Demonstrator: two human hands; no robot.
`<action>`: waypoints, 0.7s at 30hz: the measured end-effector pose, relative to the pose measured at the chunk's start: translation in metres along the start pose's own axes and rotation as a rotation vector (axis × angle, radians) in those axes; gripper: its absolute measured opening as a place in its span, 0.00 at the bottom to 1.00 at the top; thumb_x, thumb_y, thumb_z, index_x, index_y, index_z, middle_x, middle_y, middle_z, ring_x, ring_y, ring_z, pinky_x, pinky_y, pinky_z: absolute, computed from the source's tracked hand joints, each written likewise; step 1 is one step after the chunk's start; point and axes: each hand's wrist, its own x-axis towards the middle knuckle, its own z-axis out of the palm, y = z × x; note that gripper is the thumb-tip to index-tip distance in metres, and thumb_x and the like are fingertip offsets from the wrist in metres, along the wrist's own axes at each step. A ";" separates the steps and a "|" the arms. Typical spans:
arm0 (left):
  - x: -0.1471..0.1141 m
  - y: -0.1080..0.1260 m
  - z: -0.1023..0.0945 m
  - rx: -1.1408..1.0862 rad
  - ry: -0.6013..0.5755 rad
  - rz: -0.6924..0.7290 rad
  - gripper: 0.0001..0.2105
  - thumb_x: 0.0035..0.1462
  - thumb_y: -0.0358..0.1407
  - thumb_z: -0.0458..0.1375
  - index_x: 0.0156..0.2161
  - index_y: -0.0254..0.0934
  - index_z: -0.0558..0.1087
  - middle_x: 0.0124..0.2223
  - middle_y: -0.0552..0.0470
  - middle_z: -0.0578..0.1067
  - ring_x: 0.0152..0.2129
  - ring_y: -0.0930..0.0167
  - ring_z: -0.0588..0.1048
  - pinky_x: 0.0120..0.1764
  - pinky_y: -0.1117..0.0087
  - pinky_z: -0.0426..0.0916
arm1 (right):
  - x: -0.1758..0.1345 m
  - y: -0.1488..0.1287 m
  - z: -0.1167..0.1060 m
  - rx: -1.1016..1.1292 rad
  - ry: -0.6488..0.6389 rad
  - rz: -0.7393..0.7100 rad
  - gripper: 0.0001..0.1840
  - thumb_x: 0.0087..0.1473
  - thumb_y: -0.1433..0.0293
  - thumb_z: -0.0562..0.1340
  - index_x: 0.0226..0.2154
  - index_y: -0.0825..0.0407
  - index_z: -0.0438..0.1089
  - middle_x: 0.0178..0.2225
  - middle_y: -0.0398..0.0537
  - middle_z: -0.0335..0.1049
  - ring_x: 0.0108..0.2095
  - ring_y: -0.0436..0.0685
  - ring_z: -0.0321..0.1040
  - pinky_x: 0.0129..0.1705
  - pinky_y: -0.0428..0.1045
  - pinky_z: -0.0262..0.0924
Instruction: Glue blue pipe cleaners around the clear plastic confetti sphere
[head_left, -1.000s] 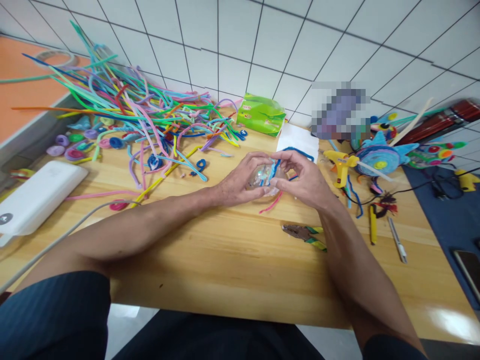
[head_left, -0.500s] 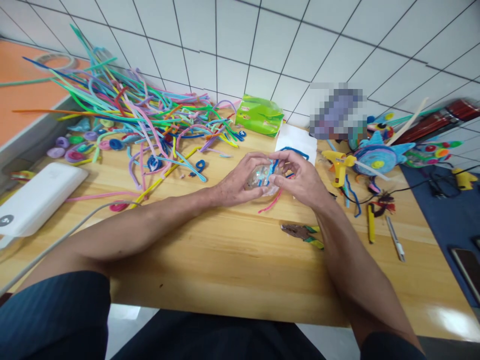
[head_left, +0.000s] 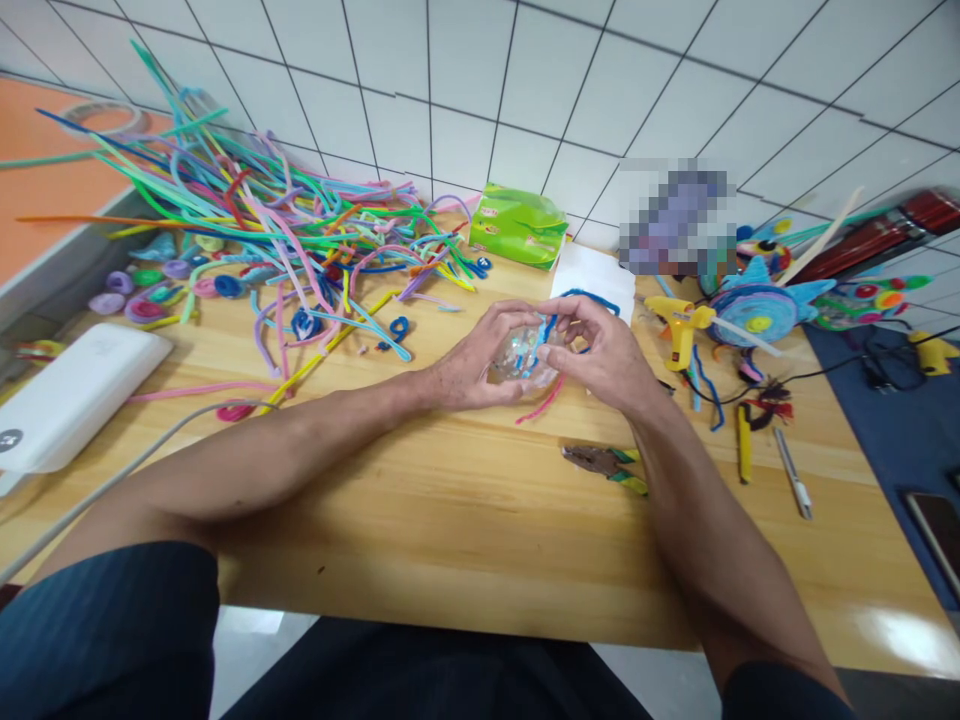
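Note:
My left hand (head_left: 480, 358) curls around the left side of a clear, rounded plastic piece (head_left: 516, 358) that has bits of blue on it. From the other side, my right hand (head_left: 596, 345) pinches a blue pipe cleaner (head_left: 592, 297) against that piece with thumb and fingertips. The blue strand loops out above the right hand. Under the hands a pink pipe cleaner (head_left: 541, 402) pokes out towards me. Pliers (head_left: 604, 465) with green and yellow handles lie beside my right forearm.
A large tangle of coloured pipe cleaners (head_left: 300, 230) spreads at the left, behind a white power bank (head_left: 82, 395). A green packet (head_left: 517, 226) and white paper (head_left: 592, 268) lie at the back. On the right are a yellow glue gun (head_left: 681, 330), a blue fish-like craft (head_left: 757, 320) and a yellow cutter (head_left: 743, 443).
Both hands stay almost in place around the clear piece. My right fingers have shifted very slightly on the blue pipe cleaner, and the view has moved a little.

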 end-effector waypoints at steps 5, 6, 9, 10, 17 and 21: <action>-0.001 0.000 -0.001 0.007 0.014 -0.013 0.30 0.64 0.41 0.63 0.67 0.45 0.60 0.63 0.38 0.67 0.65 0.54 0.67 0.65 0.42 0.67 | 0.000 -0.002 0.001 -0.002 0.001 -0.007 0.22 0.50 0.68 0.70 0.50 0.47 0.77 0.40 0.46 0.74 0.44 0.61 0.70 0.47 0.56 0.65; -0.001 0.001 -0.001 0.004 0.018 -0.011 0.30 0.63 0.41 0.64 0.67 0.45 0.60 0.63 0.38 0.67 0.64 0.53 0.67 0.65 0.42 0.67 | 0.000 -0.002 0.001 -0.003 0.001 -0.010 0.22 0.50 0.68 0.70 0.50 0.47 0.77 0.41 0.46 0.74 0.44 0.61 0.70 0.47 0.56 0.65; -0.001 0.002 -0.001 -0.021 0.015 -0.005 0.32 0.62 0.44 0.65 0.68 0.45 0.60 0.64 0.38 0.66 0.65 0.53 0.66 0.66 0.43 0.65 | -0.001 -0.003 0.000 -0.006 -0.013 -0.021 0.22 0.51 0.67 0.70 0.50 0.48 0.76 0.42 0.47 0.74 0.44 0.61 0.70 0.47 0.56 0.64; -0.001 0.003 -0.002 -0.040 0.010 -0.010 0.34 0.62 0.46 0.66 0.69 0.45 0.59 0.64 0.38 0.66 0.65 0.53 0.66 0.67 0.44 0.65 | -0.001 -0.003 -0.001 -0.010 -0.017 -0.026 0.22 0.52 0.66 0.71 0.51 0.48 0.76 0.42 0.47 0.75 0.44 0.61 0.70 0.47 0.55 0.65; 0.006 0.018 -0.012 -0.270 -0.034 -0.407 0.32 0.67 0.55 0.59 0.68 0.41 0.61 0.68 0.38 0.67 0.67 0.52 0.66 0.69 0.46 0.62 | -0.005 -0.002 0.003 -0.108 -0.006 -0.073 0.24 0.55 0.62 0.72 0.54 0.47 0.76 0.42 0.48 0.76 0.44 0.62 0.73 0.47 0.56 0.66; 0.017 0.023 -0.022 -0.350 -0.141 -0.547 0.31 0.65 0.57 0.61 0.65 0.42 0.65 0.63 0.43 0.75 0.61 0.53 0.73 0.63 0.49 0.69 | -0.006 -0.003 0.005 -0.147 0.017 -0.096 0.23 0.57 0.60 0.74 0.54 0.46 0.77 0.42 0.48 0.77 0.43 0.62 0.73 0.46 0.56 0.67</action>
